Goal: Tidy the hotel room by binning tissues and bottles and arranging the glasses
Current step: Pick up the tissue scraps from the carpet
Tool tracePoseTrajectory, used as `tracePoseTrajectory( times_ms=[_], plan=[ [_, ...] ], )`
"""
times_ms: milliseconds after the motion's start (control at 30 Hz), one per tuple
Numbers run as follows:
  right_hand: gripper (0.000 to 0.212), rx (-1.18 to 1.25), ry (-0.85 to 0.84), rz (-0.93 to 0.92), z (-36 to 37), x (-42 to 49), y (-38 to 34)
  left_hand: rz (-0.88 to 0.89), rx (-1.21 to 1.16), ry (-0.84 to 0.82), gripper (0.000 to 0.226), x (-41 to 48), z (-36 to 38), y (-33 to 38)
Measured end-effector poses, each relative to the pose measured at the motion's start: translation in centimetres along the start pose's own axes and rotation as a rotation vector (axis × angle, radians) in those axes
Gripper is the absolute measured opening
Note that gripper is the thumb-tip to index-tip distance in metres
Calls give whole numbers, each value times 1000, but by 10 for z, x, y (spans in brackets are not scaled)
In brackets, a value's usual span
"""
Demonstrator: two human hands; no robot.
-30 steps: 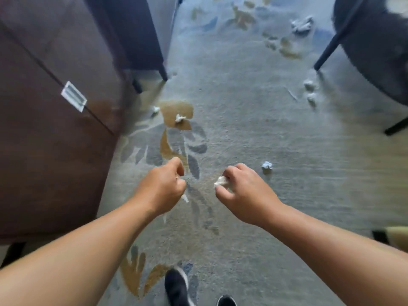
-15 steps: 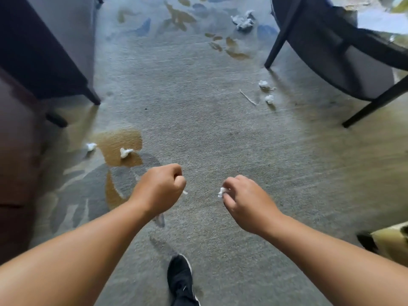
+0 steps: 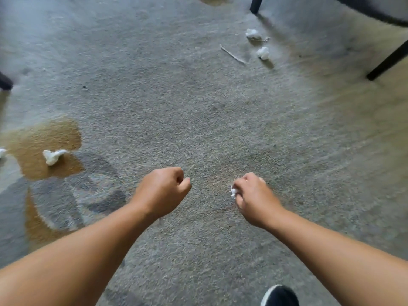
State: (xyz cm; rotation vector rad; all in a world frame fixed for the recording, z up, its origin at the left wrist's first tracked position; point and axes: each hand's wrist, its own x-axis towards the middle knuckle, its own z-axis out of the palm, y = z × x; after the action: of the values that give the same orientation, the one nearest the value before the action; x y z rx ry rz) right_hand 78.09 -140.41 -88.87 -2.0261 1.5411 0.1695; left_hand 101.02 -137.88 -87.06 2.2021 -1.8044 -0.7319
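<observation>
My right hand (image 3: 254,199) is closed around a crumpled white tissue (image 3: 233,192) that pokes out by the thumb. My left hand (image 3: 161,193) is a tight fist; whatever is inside it is hidden. Both hands hover above the grey carpet. Loose tissue balls lie on the floor: one (image 3: 52,156) on the brown carpet patch at the left, another (image 3: 2,152) at the left edge, and two (image 3: 253,33) (image 3: 263,53) at the far right near a chair. No bottles, glasses or bin are in view.
Dark chair legs (image 3: 256,4) (image 3: 387,60) stand at the top right. A thin paper strip (image 3: 233,55) lies beside the far tissues. A dark furniture foot (image 3: 4,81) sits at the left edge. My black shoe (image 3: 279,295) shows at the bottom.
The view has swung right and forward, away from the wooden cabinet toward the chair. Both fists stay closed. A white scrap that stuck out of my left fist no longer shows.
</observation>
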Motion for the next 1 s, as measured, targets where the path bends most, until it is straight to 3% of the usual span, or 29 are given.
tracePoseTrajectory(
  times_ms=[200, 367, 567, 633, 767, 1000],
  plan=[
    [17, -37, -43, 66, 71, 57, 46, 10, 5, -9, 37, 31, 74, -31],
    [31, -137, -126, 93, 113, 85, 63, -14, 10, -23, 36, 37, 93, -51],
    [15, -138, -123, 110, 123, 97, 51, -47, 8, -15, 35, 40, 75, -71],
    [9, -85, -115, 29, 112, 100, 28, -69, -3, -13, 36, 39, 60, -80],
    [31, 49, -77, -167, 73, 97, -52, -159, -11, 26, 36, 24, 12, -96],
    [29, 101, -109, -408, -18, 51, -242, -381, -28, 47, 29, -49, -142, -132]
  ],
)
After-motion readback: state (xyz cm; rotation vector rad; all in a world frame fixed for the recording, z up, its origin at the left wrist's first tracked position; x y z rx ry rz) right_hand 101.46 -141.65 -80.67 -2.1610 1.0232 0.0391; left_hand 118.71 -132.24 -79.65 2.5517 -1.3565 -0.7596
